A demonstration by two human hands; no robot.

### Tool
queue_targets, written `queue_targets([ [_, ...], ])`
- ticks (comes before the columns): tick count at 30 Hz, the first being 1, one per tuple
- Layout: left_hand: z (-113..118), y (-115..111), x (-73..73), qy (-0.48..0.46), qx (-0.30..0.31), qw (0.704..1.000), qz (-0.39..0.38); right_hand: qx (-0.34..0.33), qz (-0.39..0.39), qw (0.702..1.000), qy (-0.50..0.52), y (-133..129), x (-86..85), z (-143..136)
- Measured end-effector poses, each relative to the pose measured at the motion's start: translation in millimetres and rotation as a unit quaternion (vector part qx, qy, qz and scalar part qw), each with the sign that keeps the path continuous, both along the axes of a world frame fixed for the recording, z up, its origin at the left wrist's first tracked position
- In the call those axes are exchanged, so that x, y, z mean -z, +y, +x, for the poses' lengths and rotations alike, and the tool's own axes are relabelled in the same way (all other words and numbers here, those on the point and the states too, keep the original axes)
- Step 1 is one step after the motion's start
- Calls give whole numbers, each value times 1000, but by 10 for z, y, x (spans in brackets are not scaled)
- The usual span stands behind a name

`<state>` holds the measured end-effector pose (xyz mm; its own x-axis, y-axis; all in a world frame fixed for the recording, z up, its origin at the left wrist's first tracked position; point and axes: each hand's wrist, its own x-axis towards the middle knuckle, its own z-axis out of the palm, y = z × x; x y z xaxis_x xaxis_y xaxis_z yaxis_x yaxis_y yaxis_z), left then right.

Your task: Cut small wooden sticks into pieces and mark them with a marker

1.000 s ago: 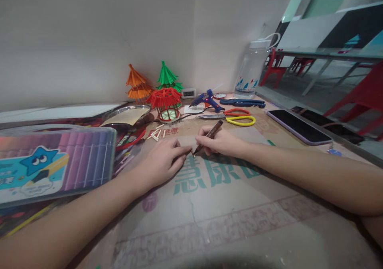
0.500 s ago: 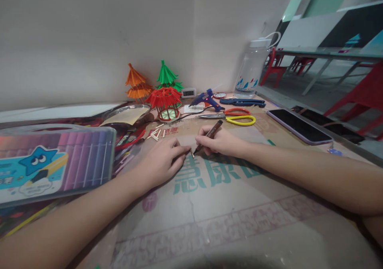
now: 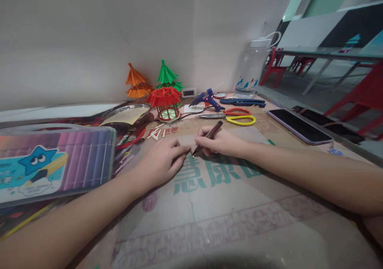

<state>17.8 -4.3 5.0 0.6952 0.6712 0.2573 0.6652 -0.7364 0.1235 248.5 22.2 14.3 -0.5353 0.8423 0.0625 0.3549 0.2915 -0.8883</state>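
In the head view my right hand [image 3: 217, 139] grips a dark brown marker [image 3: 213, 132], its tip pointing down at a small stick [image 3: 192, 153]. My left hand [image 3: 163, 159] rests on the printed cardboard [image 3: 227, 209], its fingertips closed at the far end of that stick. Tip and stick are so close that I cannot tell whether they touch. Behind my left hand several short pale sticks [image 3: 156, 132] lie loose. Beyond them stands a red paper-roofed pavilion model [image 3: 164, 99] with thin posts.
A clear case of markers [image 3: 86, 157] lies at the left. Orange [image 3: 137, 83] and green [image 3: 168, 75] models stand by the wall. A blue glue gun [image 3: 208, 99], scissors [image 3: 239, 117], a phone [image 3: 299, 125] and a water bottle [image 3: 249, 71] lie or stand at the back right.
The marker's tip has shifted slightly left and down, nearer the stick's near end. My left hand stays in place.
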Motion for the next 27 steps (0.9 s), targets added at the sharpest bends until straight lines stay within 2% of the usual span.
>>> queue_targets([
  [7, 6, -1, -2, 2, -4, 1000, 0, -20, 6, 999, -28, -12, -19, 2],
  [13, 2, 1, 12, -1, -3, 1000, 6, 2, -18, 1000, 8, -2, -5, -14],
  [16, 1, 0, 10, -3, -1, 1000, 7, 12, -6, 1000, 24, -2, -1, -20],
  [27, 1, -3, 7, -5, 17, 1000, 17, 8, 6, 1000, 13, -13, -2, -14],
])
